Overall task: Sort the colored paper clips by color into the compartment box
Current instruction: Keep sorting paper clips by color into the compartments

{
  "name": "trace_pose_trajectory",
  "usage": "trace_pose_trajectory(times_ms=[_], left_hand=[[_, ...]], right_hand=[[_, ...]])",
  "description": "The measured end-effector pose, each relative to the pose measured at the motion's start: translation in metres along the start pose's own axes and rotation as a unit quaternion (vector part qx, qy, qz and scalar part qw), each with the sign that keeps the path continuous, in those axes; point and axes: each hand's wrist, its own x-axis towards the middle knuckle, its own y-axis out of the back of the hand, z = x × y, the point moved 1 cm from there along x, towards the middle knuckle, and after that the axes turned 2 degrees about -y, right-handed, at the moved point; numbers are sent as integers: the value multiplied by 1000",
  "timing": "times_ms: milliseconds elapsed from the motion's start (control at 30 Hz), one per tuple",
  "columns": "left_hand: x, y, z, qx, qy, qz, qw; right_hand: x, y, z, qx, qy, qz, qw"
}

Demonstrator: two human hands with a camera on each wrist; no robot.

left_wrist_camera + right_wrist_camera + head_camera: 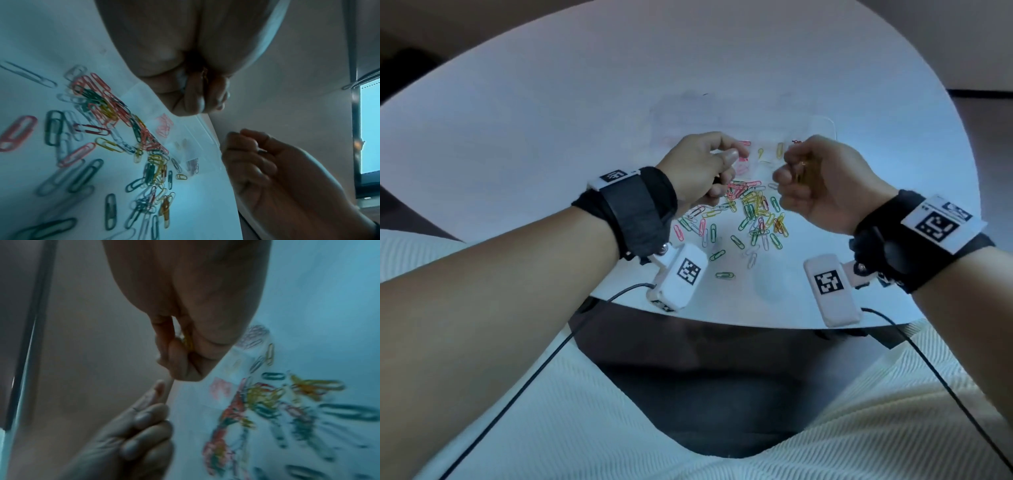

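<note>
A loose pile of coloured paper clips (753, 212) (115, 110) lies on the white table (551, 120) between my hands. Just behind it stands the clear compartment box (828, 123), hard to see. It holds pink clips (741, 166) (164, 125), a few yellow clips (779, 149) and dark red ones (193, 164) in separate cells. My right hand (789, 171) (180, 353) hovers at the box's near edge and grips yellow clips (803, 171) (188, 341). My left hand (727, 156) (197, 97) is curled over the pink cell, thumb against forefinger, with an orange-red glint of a clip between them.
Single green, white and pink clips lie scattered toward the table's near edge (722, 320), one green clip (724, 275) closest to it. Wrist camera units (681, 274) and their black cables hang below both wrists. My lap in white fabric is under the table edge.
</note>
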Motion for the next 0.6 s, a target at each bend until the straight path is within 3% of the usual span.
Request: trace_pose_trajectory(times_ms=[233, 400, 600], left_hand=[[25, -20, 24, 3, 108, 122, 987], [40, -31, 43, -22, 127, 124, 984], [53, -48, 47, -105, 111, 107, 982]], right_hand=[[23, -5, -26, 143, 9, 111, 983], [24, -2, -35, 170, -28, 93, 981], [7, 3, -39, 143, 21, 101, 984]])
